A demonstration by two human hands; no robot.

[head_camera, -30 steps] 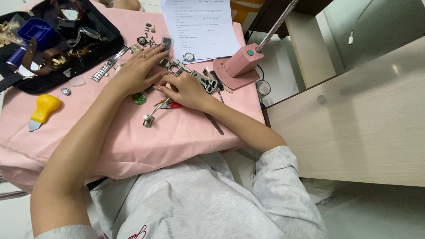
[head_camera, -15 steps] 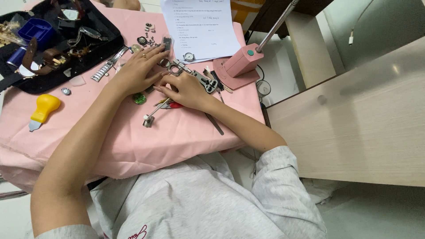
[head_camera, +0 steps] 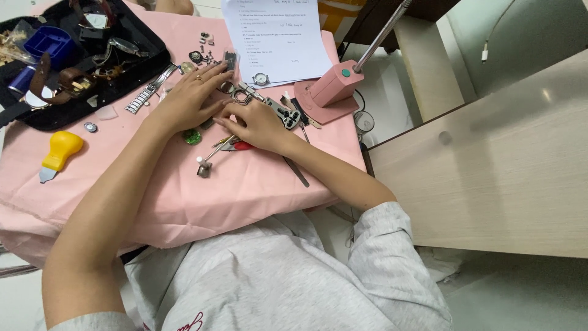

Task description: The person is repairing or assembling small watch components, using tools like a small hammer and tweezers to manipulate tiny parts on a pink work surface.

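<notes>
A: Head camera looks down on a table draped in pink cloth point(head_camera: 184, 196). The left hand point(head_camera: 187, 98) lies flat, fingers spread, pressing down on something small at its fingertips, near a silver scissor-handled metal tool point(head_camera: 239, 92).

B: And the right hand point(head_camera: 260, 125)?

A: Curled, knuckles up, fingertips meeting the left hand's. Whether it pinches anything I cannot tell; the fingers hide it. The small piece being worked sits between the two sets of fingertips, mostly covered.

B: Why pressed flat like that?

A: My guess: to steady a tiny part against the cloth, which stops it rolling.

B: What lies around?

A: A red-handled slim tool point(head_camera: 236, 146) just under the right palm, a green translucent lump point(head_camera: 192, 136) beside the left wrist, a silver metal link bracelet point(head_camera: 147, 97) further left, a yellow bulb-handled knife point(head_camera: 58, 152) well apart, a black tray of straps and parts point(head_camera: 37, 116), a printed white sheet point(head_camera: 275, 40) and a pink desk-lamp base point(head_camera: 331, 89).
</notes>
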